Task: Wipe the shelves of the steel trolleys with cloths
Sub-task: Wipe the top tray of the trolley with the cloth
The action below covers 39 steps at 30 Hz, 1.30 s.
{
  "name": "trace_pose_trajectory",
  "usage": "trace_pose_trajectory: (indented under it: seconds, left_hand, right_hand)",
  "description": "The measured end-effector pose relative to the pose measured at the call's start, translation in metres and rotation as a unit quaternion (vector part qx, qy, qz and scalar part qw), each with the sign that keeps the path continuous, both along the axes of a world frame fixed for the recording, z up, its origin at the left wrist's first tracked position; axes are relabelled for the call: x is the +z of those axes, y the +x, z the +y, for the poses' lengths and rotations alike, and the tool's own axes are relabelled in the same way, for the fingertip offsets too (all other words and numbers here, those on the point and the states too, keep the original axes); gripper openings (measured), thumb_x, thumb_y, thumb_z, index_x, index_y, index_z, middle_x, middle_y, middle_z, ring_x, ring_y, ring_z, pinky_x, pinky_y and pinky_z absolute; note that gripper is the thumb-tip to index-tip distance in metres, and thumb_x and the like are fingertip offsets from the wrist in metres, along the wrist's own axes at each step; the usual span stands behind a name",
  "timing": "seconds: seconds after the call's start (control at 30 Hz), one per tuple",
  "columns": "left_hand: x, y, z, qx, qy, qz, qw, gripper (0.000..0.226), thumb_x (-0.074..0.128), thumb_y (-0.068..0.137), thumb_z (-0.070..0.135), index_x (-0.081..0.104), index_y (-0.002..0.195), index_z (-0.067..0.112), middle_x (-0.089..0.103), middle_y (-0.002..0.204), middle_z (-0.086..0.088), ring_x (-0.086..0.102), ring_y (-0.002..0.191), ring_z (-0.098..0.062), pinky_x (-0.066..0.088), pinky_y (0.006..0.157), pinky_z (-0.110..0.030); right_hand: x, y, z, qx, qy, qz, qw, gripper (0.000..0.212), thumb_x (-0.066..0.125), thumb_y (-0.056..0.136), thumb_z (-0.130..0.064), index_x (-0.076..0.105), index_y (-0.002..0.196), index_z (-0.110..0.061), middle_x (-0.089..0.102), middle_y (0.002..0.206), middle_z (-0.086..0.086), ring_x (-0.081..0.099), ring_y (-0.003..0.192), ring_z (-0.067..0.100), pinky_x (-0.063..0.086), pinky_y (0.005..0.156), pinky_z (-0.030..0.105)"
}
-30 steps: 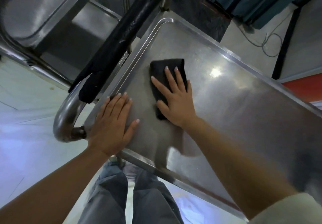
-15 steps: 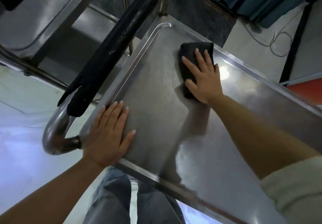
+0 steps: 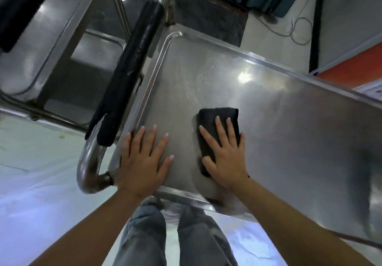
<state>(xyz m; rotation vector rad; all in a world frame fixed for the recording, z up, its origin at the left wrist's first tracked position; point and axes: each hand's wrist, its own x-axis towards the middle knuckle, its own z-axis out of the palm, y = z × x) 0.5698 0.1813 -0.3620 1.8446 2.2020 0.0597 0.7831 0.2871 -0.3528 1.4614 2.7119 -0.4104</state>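
You are partway through the top shelf (image 3: 279, 141) of the near trolley, by the look of it. Faint smear arcs show on the steel toward the far left corner, which suggests that patch has had a pass, though the glare makes it hard to be sure. The long stretch of the shelf running off to the right shows no such marks that you could read, so judge it as not yet done. The second trolley (image 3: 51, 44), at the far left beyond the padded handle (image 3: 132, 73), looks untouched, and any lower shelves are hidden from here, so most of the job probably lies ahead.

Your right hand (image 3: 225, 154) lies flat on the cloth (image 3: 217, 121), fingers straight and spread apart, pressing it down onto the shelf rather than gripping it. The cloth sits near the near edge of the shelf, a little left of its middle, just beside your left hand (image 3: 142, 162). That hand is flat too, fingers splayed on the bare steel at the near left corner, close to the curved handle tube (image 3: 88, 162), bracing the trolley.

The cloth is black, folded into a thick oblong pad with a rounded far edge, and it looks soft and slightly fuzzy. It covers only a small patch per stroke.
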Motion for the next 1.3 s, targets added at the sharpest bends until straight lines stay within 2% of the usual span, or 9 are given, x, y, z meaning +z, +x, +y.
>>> trace_pose_trajectory:
  seconds: [0.17, 0.3, 0.4, 0.53, 0.7, 0.9, 1.07, 1.2, 1.3]
  left_hand:
    - [0.001, 0.001, -0.003, -0.047, 0.023, -0.039, 0.998, 0.06, 0.022, 0.098, 0.054, 0.04, 0.144, 0.02, 0.034, 0.153, -0.01, 0.028, 0.143, -0.028, 0.011, 0.118, -0.044]
    - [0.002, -0.002, -0.007, -0.02, 0.048, -0.103, 0.993, 0.063, 0.023, 0.097, 0.049, 0.041, 0.142, 0.009, 0.039, 0.15, -0.011, 0.031, 0.141, -0.024, 0.013, 0.119, -0.041]
    - [0.007, -0.005, -0.007, 0.018, 0.073, -0.162, 0.984, 0.059, 0.018, 0.099, 0.04, 0.043, 0.142, 0.009, 0.043, 0.148, -0.009, 0.033, 0.14, -0.022, 0.016, 0.119, -0.039]
    - [0.008, -0.007, -0.009, -0.022, 0.065, -0.133, 0.989, 0.061, 0.01, 0.098, 0.038, 0.034, 0.147, 0.009, 0.033, 0.154, -0.008, 0.023, 0.145, -0.021, 0.011, 0.121, -0.038]
    - [0.001, -0.004, -0.011, -0.046, 0.052, -0.092, 0.993, 0.063, 0.012, 0.099, 0.041, 0.031, 0.147, 0.006, 0.03, 0.155, -0.012, 0.021, 0.145, -0.024, 0.008, 0.121, -0.042]
    - [-0.002, 0.0, -0.01, -0.04, 0.047, -0.07, 0.996, 0.066, 0.024, 0.097, 0.051, 0.032, 0.146, 0.008, 0.032, 0.153, -0.014, 0.023, 0.144, -0.028, 0.007, 0.119, -0.042]
    - [-0.004, -0.003, -0.008, -0.046, 0.049, -0.04, 0.997, 0.067, 0.026, 0.095, 0.056, 0.038, 0.143, 0.011, 0.033, 0.152, -0.013, 0.023, 0.143, -0.028, 0.008, 0.119, -0.042]
    - [-0.003, -0.007, -0.011, -0.036, 0.057, -0.066, 0.996, 0.066, 0.028, 0.096, 0.052, 0.032, 0.146, 0.01, 0.031, 0.154, -0.012, 0.019, 0.145, -0.025, 0.005, 0.12, -0.041]
    - [0.0, -0.015, -0.028, -0.01, 0.064, -0.078, 0.995, 0.064, 0.03, 0.097, 0.046, 0.028, 0.147, 0.006, 0.033, 0.152, -0.015, 0.022, 0.144, -0.027, 0.011, 0.12, -0.045]
  right_hand:
    - [0.005, 0.043, -0.068, -0.007, 0.015, -0.03, 0.999, 0.075, 0.042, 0.079, -0.045, 0.018, 0.15, -0.039, 0.009, 0.161, 0.005, 0.006, 0.148, 0.031, 0.027, 0.105, 0.063]
    - [0.009, 0.005, -0.087, -0.15, -0.036, -0.055, 0.986, 0.077, 0.029, 0.077, -0.054, -0.007, 0.145, -0.049, -0.019, 0.158, -0.002, -0.024, 0.144, 0.022, 0.008, 0.114, 0.06]
    - [0.009, -0.043, -0.094, -0.154, -0.054, -0.018, 0.986, 0.079, 0.039, 0.081, -0.051, -0.005, 0.146, -0.049, -0.024, 0.157, -0.004, -0.031, 0.141, 0.02, -0.001, 0.114, 0.058]
    - [0.009, -0.078, -0.096, -0.096, -0.067, 0.051, 0.992, 0.073, 0.043, 0.089, -0.041, 0.007, 0.152, -0.037, -0.009, 0.161, -0.007, -0.023, 0.144, 0.016, -0.004, 0.115, 0.058]
    - [0.011, -0.027, -0.084, 0.034, -0.048, -0.02, 0.998, 0.07, 0.031, 0.086, -0.045, 0.009, 0.152, -0.038, -0.003, 0.161, -0.007, -0.015, 0.147, 0.018, 0.008, 0.116, 0.052]
    - [0.006, 0.062, -0.085, -0.118, -0.042, -0.031, 0.992, 0.072, 0.028, 0.082, -0.048, 0.001, 0.149, -0.044, -0.01, 0.159, -0.011, -0.016, 0.146, 0.015, 0.017, 0.113, 0.054]
    - [0.004, 0.047, -0.081, -0.202, -0.048, -0.035, 0.978, 0.074, 0.023, 0.081, -0.048, 0.0, 0.15, -0.041, -0.013, 0.16, -0.007, -0.017, 0.146, 0.018, 0.01, 0.115, 0.055]
    - [0.007, 0.004, -0.074, -0.181, -0.058, -0.025, 0.981, 0.076, 0.03, 0.082, -0.044, 0.001, 0.152, -0.036, -0.012, 0.161, -0.003, -0.02, 0.146, 0.021, 0.003, 0.115, 0.058]
    - [0.008, -0.042, -0.069, -0.074, -0.062, -0.013, 0.995, 0.075, 0.032, 0.083, -0.045, 0.004, 0.152, -0.036, -0.009, 0.161, -0.003, -0.018, 0.146, 0.022, 0.005, 0.114, 0.058]
